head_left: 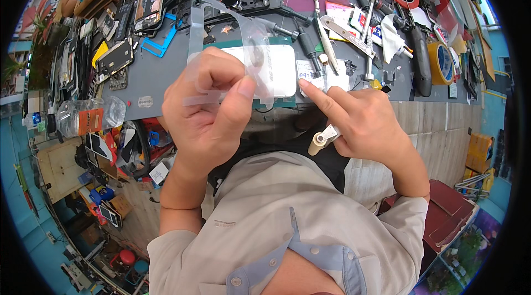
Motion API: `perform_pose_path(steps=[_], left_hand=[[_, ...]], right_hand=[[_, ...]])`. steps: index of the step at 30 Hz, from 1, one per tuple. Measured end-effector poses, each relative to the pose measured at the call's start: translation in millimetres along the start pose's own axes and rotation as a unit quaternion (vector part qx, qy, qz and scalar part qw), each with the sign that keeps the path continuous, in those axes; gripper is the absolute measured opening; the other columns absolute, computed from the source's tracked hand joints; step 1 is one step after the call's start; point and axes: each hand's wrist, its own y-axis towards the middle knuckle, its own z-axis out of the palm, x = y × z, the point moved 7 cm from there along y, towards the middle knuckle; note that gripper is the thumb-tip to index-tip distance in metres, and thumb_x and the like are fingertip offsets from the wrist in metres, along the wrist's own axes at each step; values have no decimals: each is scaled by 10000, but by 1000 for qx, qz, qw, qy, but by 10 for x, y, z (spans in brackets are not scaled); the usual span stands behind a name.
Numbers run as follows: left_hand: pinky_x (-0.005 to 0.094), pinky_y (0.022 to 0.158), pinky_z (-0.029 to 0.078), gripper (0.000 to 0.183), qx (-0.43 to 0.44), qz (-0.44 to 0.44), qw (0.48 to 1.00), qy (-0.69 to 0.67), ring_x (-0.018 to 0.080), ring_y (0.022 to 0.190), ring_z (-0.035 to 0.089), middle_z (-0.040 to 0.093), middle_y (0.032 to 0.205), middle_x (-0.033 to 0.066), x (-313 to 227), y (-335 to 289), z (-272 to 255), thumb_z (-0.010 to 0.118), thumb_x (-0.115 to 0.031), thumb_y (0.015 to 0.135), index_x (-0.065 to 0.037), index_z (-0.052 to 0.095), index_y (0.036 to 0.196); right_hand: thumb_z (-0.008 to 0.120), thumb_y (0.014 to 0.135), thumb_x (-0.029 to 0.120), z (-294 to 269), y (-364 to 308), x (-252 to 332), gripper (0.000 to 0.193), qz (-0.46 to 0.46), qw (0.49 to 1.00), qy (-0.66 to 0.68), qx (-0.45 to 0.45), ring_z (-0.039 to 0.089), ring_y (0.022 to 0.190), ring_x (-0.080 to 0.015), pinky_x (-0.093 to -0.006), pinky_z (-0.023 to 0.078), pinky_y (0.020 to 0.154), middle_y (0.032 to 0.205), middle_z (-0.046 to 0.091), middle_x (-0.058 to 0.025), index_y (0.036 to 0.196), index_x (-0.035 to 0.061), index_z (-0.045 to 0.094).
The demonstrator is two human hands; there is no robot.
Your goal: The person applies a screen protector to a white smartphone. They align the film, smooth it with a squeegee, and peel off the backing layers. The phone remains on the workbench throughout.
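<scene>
My left hand (210,109) is closed, thumb against fingers, on a clear plastic film (255,32) with cut-out strips that curl up and sideways. Below the film a white phone-shaped slab (285,68) lies on a green mat (235,44) at the bench's near edge; my left hand and the film cover part of it. My right hand (365,120) grips a small roller (317,143) with a cream cylinder and a pale bracket under its curled fingers. Its index finger points toward the slab's right end, over a small paper with handwriting (311,76). The roller's handle is mostly hidden.
Opened phone parts (150,1) crowd the bench's back left, by a blue plastic frame (161,40). Screwdrivers (308,46), a white cloth (394,37) and a yellow tape roll (441,62) lie right. A clear bottle (91,116) is at the left edge.
</scene>
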Motion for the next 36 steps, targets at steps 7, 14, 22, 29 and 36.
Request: perform_pose_path(steps=[7, 14, 22, 29, 36], left_hand=[[286, 740, 390, 103, 5, 9, 1000, 14, 105, 822, 494, 769, 949, 87, -23, 26, 30, 708, -83, 1055, -19, 688, 977], [283, 739, 385, 100, 6, 10, 1000, 14, 104, 824, 496, 752, 950, 73, -50, 42, 41, 711, -80, 1045, -9, 699, 976], [284, 741, 386, 96, 6, 6, 1000, 10, 106, 826, 494, 734, 945, 64, -47, 40, 50, 712, -75, 1037, -4, 697, 973], [285, 751, 387, 95, 7, 3, 1000, 10, 107, 835, 493, 738, 950, 63, -63, 49, 56, 712, -73, 1033, -4, 694, 969], [290, 763, 393, 84, 11, 5, 1000, 12, 110, 842, 497, 748, 955, 68, -67, 55, 59, 706, -63, 1028, -10, 690, 965]], right_hand=[[772, 603, 121, -2, 0, 3, 1103, 0, 1000, 7, -2, 617, 596, -244, -403, 484, 531, 805, 533, -39, 1694, 73, 617], [794, 745, 140, -10, 4, 6, 993, -16, 1000, 8, 14, 640, 585, -224, -391, 506, 528, 924, 607, -43, 1712, 54, 580], [787, 745, 121, -17, 15, 28, 975, -22, 1000, 20, 11, 640, 588, -223, -385, 507, 531, 929, 613, -47, 1697, 39, 593], [788, 748, 121, -12, 21, 29, 982, -21, 1000, 16, 13, 641, 590, -226, -389, 508, 531, 929, 612, -47, 1705, 39, 584], [796, 763, 133, 7, 19, 11, 988, -17, 1000, 6, 16, 644, 590, -224, -392, 503, 528, 928, 609, -47, 1720, 51, 566]])
